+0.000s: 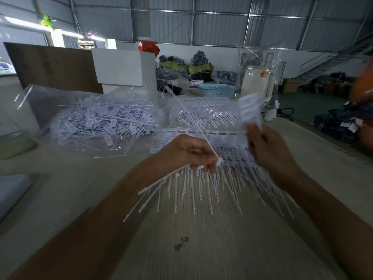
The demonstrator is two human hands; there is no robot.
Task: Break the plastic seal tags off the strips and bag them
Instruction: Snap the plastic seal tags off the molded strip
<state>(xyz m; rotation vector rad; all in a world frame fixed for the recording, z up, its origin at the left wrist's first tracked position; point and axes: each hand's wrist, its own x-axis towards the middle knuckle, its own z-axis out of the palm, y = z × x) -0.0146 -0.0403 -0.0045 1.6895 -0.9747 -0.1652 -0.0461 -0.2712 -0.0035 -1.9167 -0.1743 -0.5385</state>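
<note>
Tags on these strips look featherlight and bendy, thin white plastic with long whippy tails, so I'd guess they snap off easy if you hold near the flat label end, not the tail. Left hand (198,153) is curled around a bunch of tags (189,188), tails fanning toward the camera. Right hand (268,150) pinches one strip (251,110), blurry. Behind the left hand sits one clear bag (96,120) of loose tags; strips too many to count.
</note>
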